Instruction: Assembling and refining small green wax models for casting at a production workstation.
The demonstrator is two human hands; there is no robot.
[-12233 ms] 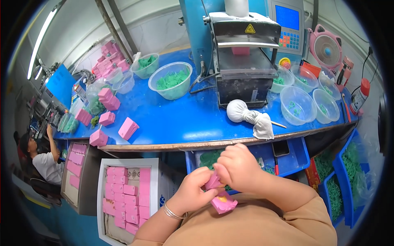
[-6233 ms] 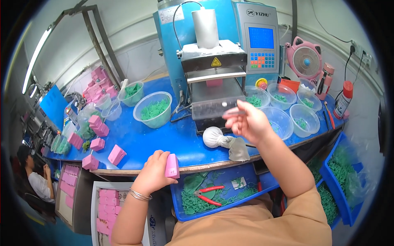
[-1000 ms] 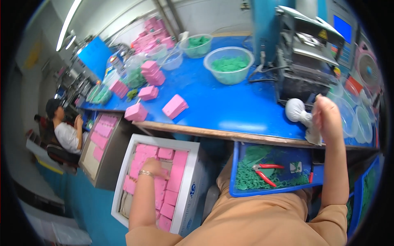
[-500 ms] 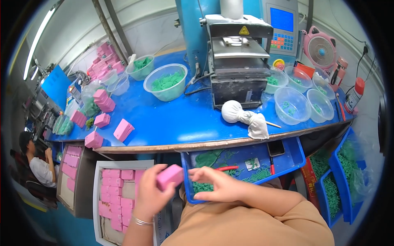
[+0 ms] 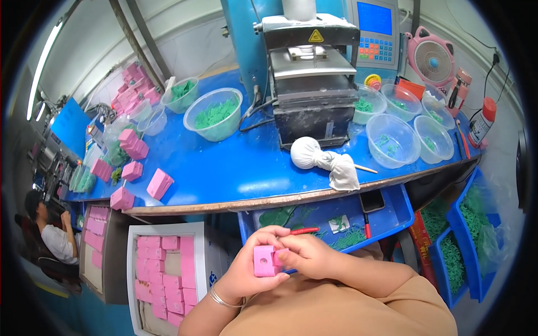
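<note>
In my left hand is a pink block with a round hole in its face, held low in front of my body. My right hand reaches in from the other side, its thumb and fingers closed on the block's right-hand part, where a smaller pink piece or section sticks out. Whether that section is separate I cannot tell. Just beyond the hands is a blue tray with green strands, a red-handled tool and a dark phone-like object. To the left, a white-framed box holds rows of similar pink blocks.
On the blue workbench stand a press machine, tubs of green strands, a white cloth-wrapped pounder and several loose pink blocks. Blue bins are at the right; a seated person is at far left.
My left hand has brought the pink block rightward and lower, turning its holed face into view. My right hand, open and apart before, has closed on it. The view has shifted slightly.
</note>
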